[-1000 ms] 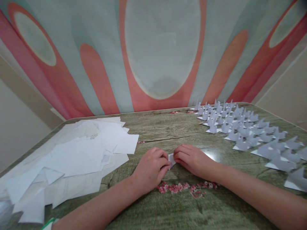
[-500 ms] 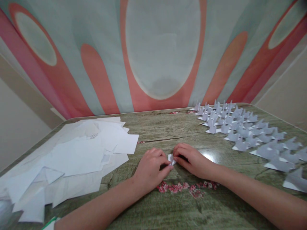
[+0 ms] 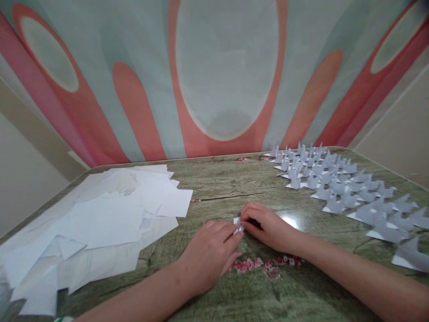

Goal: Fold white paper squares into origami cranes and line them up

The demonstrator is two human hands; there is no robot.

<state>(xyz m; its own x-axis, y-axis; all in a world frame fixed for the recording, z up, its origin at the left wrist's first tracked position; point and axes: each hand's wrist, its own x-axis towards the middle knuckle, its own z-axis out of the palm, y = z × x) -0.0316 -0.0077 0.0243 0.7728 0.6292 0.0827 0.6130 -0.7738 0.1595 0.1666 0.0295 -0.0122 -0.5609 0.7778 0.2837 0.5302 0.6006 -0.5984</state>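
A small folded piece of white paper (image 3: 237, 222) lies on the wooden table between my two hands. My right hand (image 3: 259, 221) pinches its right edge between thumb and fingertips. From the other side, my left hand (image 3: 214, 246) reaches over with its fingers stretched out, their tips pressing on the paper's lower left part. The left thumb is held apart, nearer to me, off the paper. Fingers cover part of the piece, so its full shape is hidden.
A spread pile of white paper sheets (image 3: 110, 219) covers the table's left side. Several rows of folded white paper birds (image 3: 335, 179) stand at the right. The table (image 3: 214, 179) has wood grain and pink flower prints. Behind it hangs a patterned backdrop (image 3: 228, 80).
My left hand has opened out of its pinch; its fingers now extend over the folded paper and the thumb has moved down towards me. The right hand keeps its pinch, almost unmoved.
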